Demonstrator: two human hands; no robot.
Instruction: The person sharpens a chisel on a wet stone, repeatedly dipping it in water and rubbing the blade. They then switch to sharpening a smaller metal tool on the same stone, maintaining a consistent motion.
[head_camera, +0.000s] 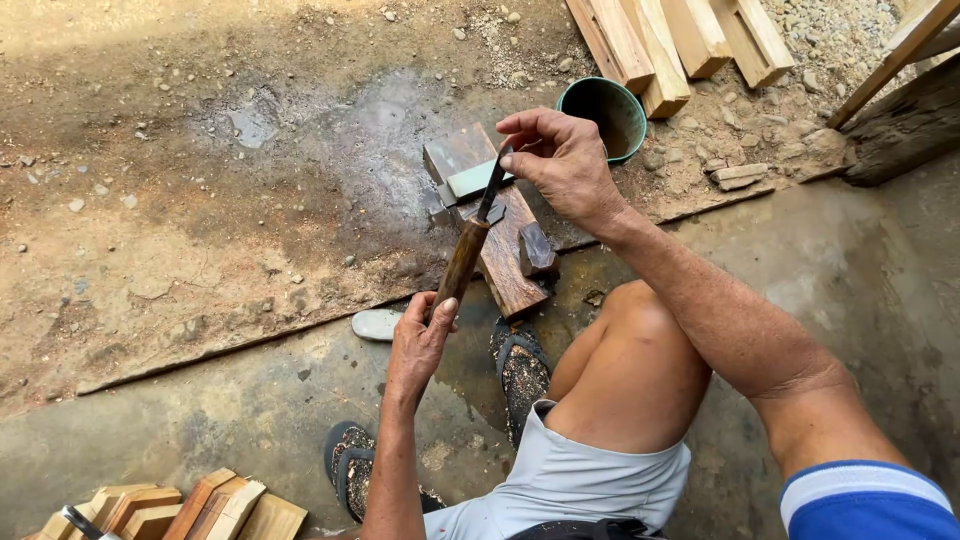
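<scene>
Left hand (418, 338): you grip the knife (478, 225) handle, near end.
Right hand (560, 160): your fingers press the blade onto the stone (472, 181).
Stone: on a wet block (500, 235), beside the bucket (604, 117).
Risk: a slip on wet stone could cut your fingertips.

Bare wet ground (200, 180) is lying open across the upper left; a green bucket (603, 115) and stacked planks (680, 40) are crowding the upper right.
</scene>
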